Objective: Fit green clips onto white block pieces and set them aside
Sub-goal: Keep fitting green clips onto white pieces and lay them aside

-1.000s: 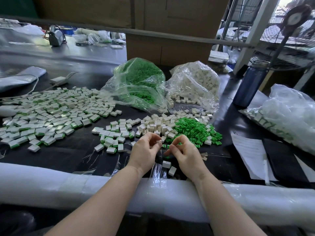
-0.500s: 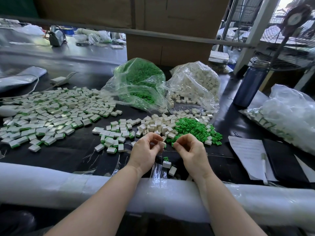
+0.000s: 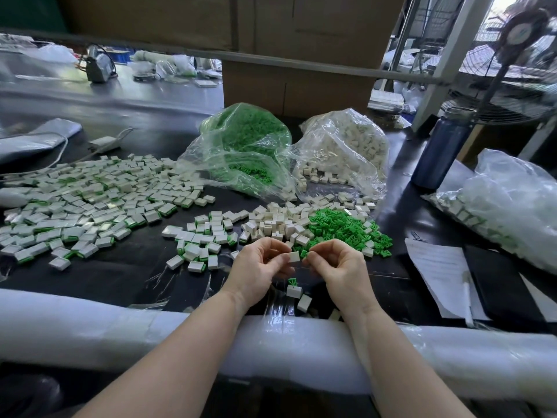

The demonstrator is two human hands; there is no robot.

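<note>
Left hand: my left hand (image 3: 261,268) pinches a white block piece (image 3: 294,257) between thumb and forefinger, other fingers curled in loosely.
Right hand: my right hand (image 3: 337,267) pinches a green clip (image 3: 303,254) at its fingertips; most of the clip is hidden, so I cannot tell how it is turned.
Key relation: the clip sits just to the right of the block, touching or nearly so. The block's long axis runs roughly left to right, its right end facing the clip. I judge the next move is pressing the two together along that line.
Loose stock: a heap of green clips (image 3: 346,229) and a heap of bare white blocks (image 3: 277,221) lie just beyond my hands on the dark worktop (image 3: 120,276).
Finished pieces: a wide spread of clipped blocks (image 3: 84,203) lies well to the left, nearer my left hand.
Materials: blocks are small, boxy, matte hard plastic; clips are bright green, pronged and spiky-looking.
Below my hands: two white blocks and one clip (image 3: 291,281) lie near the padded worktop edge (image 3: 120,324).
Bags: crinkled clear bags hold more clips (image 3: 247,140) and blocks (image 3: 346,143).
</note>
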